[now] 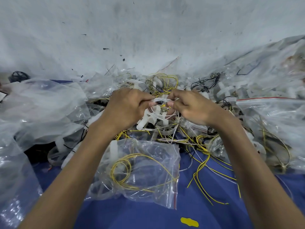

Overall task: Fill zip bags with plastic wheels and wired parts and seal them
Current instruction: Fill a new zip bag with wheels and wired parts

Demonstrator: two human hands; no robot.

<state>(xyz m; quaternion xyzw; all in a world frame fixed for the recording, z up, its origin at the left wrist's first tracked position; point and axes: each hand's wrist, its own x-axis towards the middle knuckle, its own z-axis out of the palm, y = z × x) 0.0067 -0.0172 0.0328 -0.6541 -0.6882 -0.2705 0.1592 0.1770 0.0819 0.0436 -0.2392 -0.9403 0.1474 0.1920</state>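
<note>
Both hands work above a tangle of parts. The left hand (127, 108) and right hand (189, 108) each pinch a thin loop of white wire (160, 100) between curled fingers and thumb. A milky, ribbed plastic wheel (148, 119) hangs just beneath, seemingly joined to that wire. Near the forearms a crinkled clear zip bag (158, 156) lies on the blue cloth (132, 215), with a glossy yellow wire coil (122, 171) inside. Soft, crumpled plastic sheeting (41, 109) lies to the left.
</note>
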